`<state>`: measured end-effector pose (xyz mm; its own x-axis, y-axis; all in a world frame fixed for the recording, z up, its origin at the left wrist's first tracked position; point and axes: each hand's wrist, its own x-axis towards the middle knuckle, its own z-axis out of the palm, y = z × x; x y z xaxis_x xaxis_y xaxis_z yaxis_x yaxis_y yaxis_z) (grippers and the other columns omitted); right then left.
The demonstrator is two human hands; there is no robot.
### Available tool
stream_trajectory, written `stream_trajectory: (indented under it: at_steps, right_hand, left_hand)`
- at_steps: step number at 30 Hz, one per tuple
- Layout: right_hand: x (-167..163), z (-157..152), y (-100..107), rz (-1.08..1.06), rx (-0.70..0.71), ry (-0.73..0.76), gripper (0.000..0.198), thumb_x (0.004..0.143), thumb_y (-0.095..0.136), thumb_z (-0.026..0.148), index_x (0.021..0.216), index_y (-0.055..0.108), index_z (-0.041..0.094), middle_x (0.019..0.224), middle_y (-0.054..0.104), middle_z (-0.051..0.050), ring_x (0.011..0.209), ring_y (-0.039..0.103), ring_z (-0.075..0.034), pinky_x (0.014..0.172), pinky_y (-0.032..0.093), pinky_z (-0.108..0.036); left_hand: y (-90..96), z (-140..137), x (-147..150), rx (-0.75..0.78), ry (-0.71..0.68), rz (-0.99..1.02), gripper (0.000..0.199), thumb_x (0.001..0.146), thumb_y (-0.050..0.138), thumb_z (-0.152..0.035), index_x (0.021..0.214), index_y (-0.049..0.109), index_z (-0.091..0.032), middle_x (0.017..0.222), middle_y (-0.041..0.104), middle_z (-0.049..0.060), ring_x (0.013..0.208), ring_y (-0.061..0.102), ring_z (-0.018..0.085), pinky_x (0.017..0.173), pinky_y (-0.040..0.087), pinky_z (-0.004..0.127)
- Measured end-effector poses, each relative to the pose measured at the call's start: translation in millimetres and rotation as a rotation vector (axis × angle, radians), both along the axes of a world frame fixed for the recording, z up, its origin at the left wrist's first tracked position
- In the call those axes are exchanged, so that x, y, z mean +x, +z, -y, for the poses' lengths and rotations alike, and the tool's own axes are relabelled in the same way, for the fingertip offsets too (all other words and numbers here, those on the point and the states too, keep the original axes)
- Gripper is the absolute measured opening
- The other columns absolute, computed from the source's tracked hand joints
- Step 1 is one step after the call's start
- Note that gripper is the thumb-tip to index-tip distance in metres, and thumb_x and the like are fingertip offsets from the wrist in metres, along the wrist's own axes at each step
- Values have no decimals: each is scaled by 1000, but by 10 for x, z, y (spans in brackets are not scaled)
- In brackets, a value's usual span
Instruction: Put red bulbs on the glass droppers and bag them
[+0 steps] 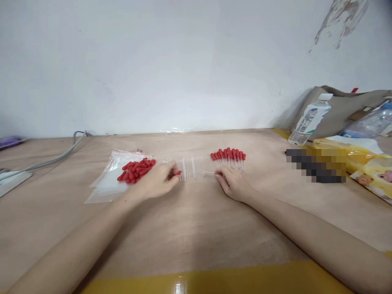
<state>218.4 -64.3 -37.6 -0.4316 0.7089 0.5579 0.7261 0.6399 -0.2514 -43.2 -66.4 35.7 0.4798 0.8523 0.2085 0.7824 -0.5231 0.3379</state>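
Between the thumb and fingers of my left hand (pixel 159 180) is a small red rubber bulb (pixel 179 173). My right hand (pixel 233 183) pinches one end of a thin clear dropper tube (pixel 208 173), whose other end points left toward that bulb; the two are apart. Several loose clear tubes (pixel 190 168) lie side by side between my hands. Left of them, a pile of red rubber bulbs (pixel 134 170) rests on clear plastic bags (pixel 105 188). Just beyond my right hand, several droppers with red bulbs (pixel 229 154) on clear tubes lie fanned out, their lower parts partly hidden.
The brown-covered table (pixel 196 228) meets a white wall. At right stand a plastic bottle (pixel 310 118), a grey-beige bag (pixel 343 110), a yellow package (pixel 367 163) and a blurred dark object (pixel 315 165). A grey cable (pixel 58 159) runs along the left.
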Motion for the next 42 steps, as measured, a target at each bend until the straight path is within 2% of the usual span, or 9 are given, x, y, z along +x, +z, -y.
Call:
stream_trajectory:
  at_steps: [4,6,8,16,21,26,33,37,42]
  right_hand:
    - [-4,7,8,-32,3,-6,19,89,37,23,97,53,16,87,60,-7,77,54,-17,69,39,-29]
    - [-16,22,21,-63,2,11,21,90,37,24,99,54,16,87,60,-7,78,54,-17,70,40,-29]
    - [-36,49,38,-92,-2,35,22,90,37,24,99,55,17,85,61,-6,77,55,-16,70,39,-29]
    - [-155,161,69,-95,12,92,23,90,39,26,97,58,18,80,62,-5,72,55,-14,68,37,-27]
    - [-176,164,55,-90,-20,111,23,89,40,27,97,60,18,78,63,-4,70,54,-13,68,35,-27]
    - [-153,154,58,-130,-67,167,22,88,43,27,96,62,19,76,64,-3,68,54,-13,68,36,-27]
    - [-53,80,149,-44,-158,261,20,87,46,25,97,64,24,72,65,2,63,55,-11,73,32,-28]
    - [-9,53,172,87,-60,260,21,88,46,26,95,66,25,74,65,1,60,52,-10,69,27,-29]
    - [-76,129,82,157,172,145,26,85,41,15,95,64,21,74,63,-3,65,52,-14,65,25,-30]
  left_hand:
    - [-398,99,334,-48,-59,414,13,80,49,-29,82,50,-16,77,59,2,67,57,12,60,46,24]
    - [-534,104,400,-56,-75,473,20,81,50,-29,97,51,-16,80,58,2,67,56,11,60,46,23]
    - [-582,89,406,-37,-65,454,22,82,50,-30,100,54,-16,81,57,3,68,55,11,60,46,23]
    - [-511,76,367,11,-86,398,16,82,51,-31,84,57,-16,84,53,2,65,51,10,61,44,24]
    - [-540,78,373,24,-108,419,16,83,50,-31,85,56,-16,84,56,3,72,53,12,61,43,23]
    - [-576,65,353,3,-103,435,17,86,48,-29,88,60,-18,69,60,-1,62,54,11,60,43,22]
    - [-591,118,331,-62,-194,402,21,87,46,-29,85,64,-18,71,64,1,65,58,12,62,45,23]
    - [-581,133,340,-108,-236,350,20,86,47,-29,88,64,-19,79,67,1,71,60,13,65,46,23]
    - [-584,104,359,-87,-159,336,21,84,51,-33,87,65,-18,77,67,1,67,59,13,62,46,23]
